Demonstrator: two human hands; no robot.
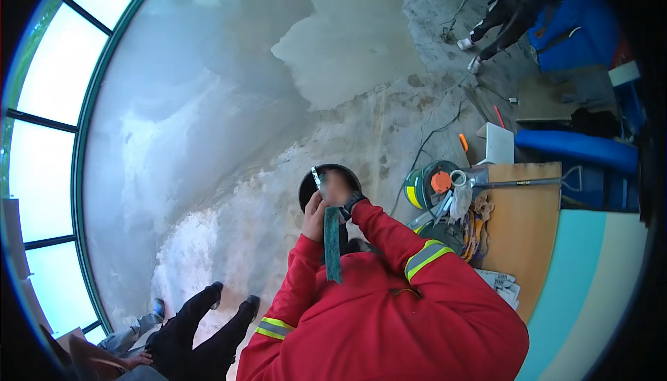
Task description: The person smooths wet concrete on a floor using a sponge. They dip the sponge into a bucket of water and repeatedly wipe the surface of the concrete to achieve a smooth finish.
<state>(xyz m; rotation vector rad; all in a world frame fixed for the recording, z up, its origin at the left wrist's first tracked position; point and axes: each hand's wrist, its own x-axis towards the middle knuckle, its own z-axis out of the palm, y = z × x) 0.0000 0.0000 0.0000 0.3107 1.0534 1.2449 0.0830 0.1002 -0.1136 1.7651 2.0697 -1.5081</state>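
My hands are together over a round black bucket [353, 175] on the floor. A long green textured strip [333, 249] hangs from between them toward my chest. My left hand [314, 219] has its fingers closed by the strip's upper end and appears to pinch it. My right hand [338, 188], with a dark watch [353, 202] at its wrist, reaches over the bucket; its fingers are blurred. A narrow silver piece [316, 177] sticks up beside the fingers; which hand holds it, I cannot tell. The inside of the bucket is mostly hidden.
At right stand a green bucket [415, 188], a shovel [524, 183] and a wooden board [531, 242] with gloves [477, 225]. A cable [434, 133] crosses the partly wet floor. A co-worker [511, 13] holds a green machine far right; dark-trousered legs [187, 318] show lower left. Windows line the left.
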